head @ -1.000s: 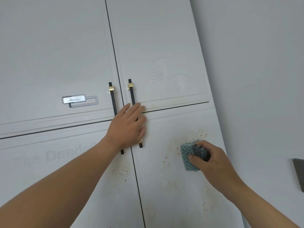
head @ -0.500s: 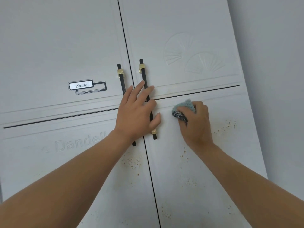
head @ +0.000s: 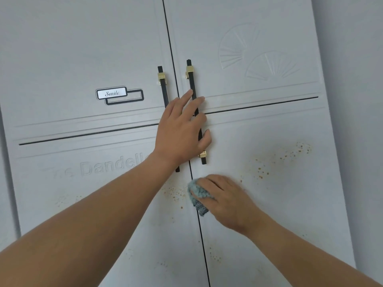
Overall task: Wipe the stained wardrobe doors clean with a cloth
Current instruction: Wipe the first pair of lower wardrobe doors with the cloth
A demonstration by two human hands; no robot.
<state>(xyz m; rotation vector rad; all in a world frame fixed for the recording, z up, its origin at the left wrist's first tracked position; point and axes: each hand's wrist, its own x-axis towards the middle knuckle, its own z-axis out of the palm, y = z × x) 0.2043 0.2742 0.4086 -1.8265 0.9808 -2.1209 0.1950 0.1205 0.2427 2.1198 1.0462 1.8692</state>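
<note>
Item 1. Wardrobe: two pale doors, left door [head: 83, 59] and right door [head: 259, 131], shut, meeting at a dark vertical seam. A thin dark groove crosses each door at mid height.

Item 2. Handles: two slim black bars with gold clips, upright, one each side of the seam. Left handle [head: 162, 83], right handle [head: 191, 79].

Item 3. My left hand [head: 180, 131]: flat, fingers straight and slightly spread, laid across the seam and over the middle of both handles. It grips nothing.

Item 4. My right hand [head: 226, 199]: below the handles, fingers bent over the cloth [head: 199, 191] and pressing it to the wardrobe.

Item 5. Cloth: teal and fluffy, bunched, with a dark patterned corner hanging under it. It sits on the seam, mostly on the right door's inner edge, just under the handle ends.

Item 6. Stains [head: 286, 156]: brown specks in a band on the right door's lower panel, up and to the right of my right hand. More specks [head: 175, 192] on the left door, just beside the cloth. A few lie lower, near the seam.

Item 7. Markings: a "Smile" label [head: 113, 93] on the left door's upper panel; raised lettering [head: 103, 166] below it, partly hidden by my left arm; two embossed fans [head: 255, 59] on the right door.

Item 8. Wall [head: 356, 79]: plain, to the right of the wardrobe.
</note>
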